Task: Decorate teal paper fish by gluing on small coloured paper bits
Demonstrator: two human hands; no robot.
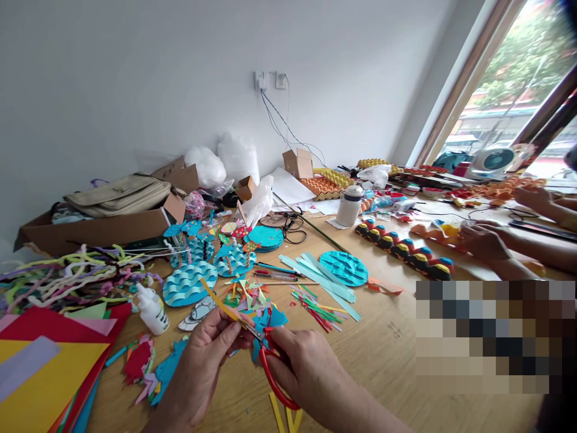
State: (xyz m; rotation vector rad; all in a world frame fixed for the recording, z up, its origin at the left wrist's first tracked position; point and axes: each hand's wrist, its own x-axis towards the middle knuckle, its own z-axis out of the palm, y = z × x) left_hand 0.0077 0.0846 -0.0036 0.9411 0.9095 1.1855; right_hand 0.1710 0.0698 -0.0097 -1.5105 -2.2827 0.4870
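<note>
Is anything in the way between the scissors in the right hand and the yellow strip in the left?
Nothing visible. The red-handled scissors in the right hand have their blades at the yellow paper strip, by the left hand's fingertips. Blue paper pieces lie beyond.

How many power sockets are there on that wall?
2. One socket is above the white bags; the other socket is just to its right. More could be hidden behind the piled things.
</note>
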